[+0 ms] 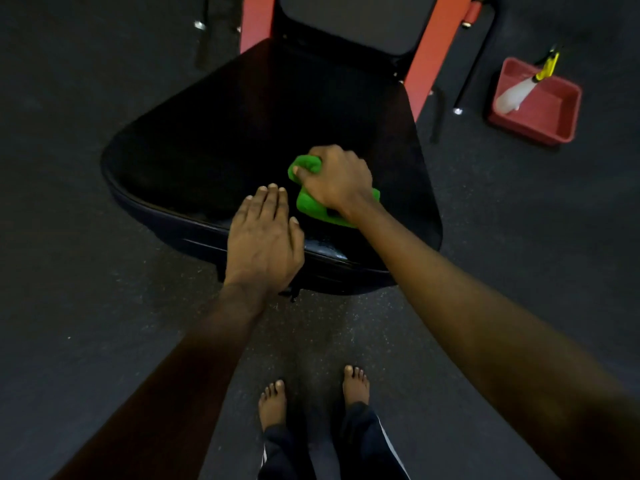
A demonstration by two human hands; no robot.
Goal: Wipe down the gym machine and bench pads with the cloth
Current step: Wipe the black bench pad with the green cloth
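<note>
A wide black seat pad [221, 140] of a red-framed gym machine fills the middle of the head view. My right hand [337, 181] grips a bunched green cloth [308, 202] and presses it on the pad's near right part. My left hand [263, 237] lies flat with straight fingers on the pad's front edge, just left of the cloth. A wet sheen shows on the front edge near my right wrist. A second dark back pad [353, 19] rises behind the seat.
A red plastic tub [543, 116] with a white spray bottle [516, 93] in it stands on the dark rubber floor at the right. Red frame posts [429, 60] and thin black legs flank the seat. My bare feet [273, 403] stand just in front of the seat.
</note>
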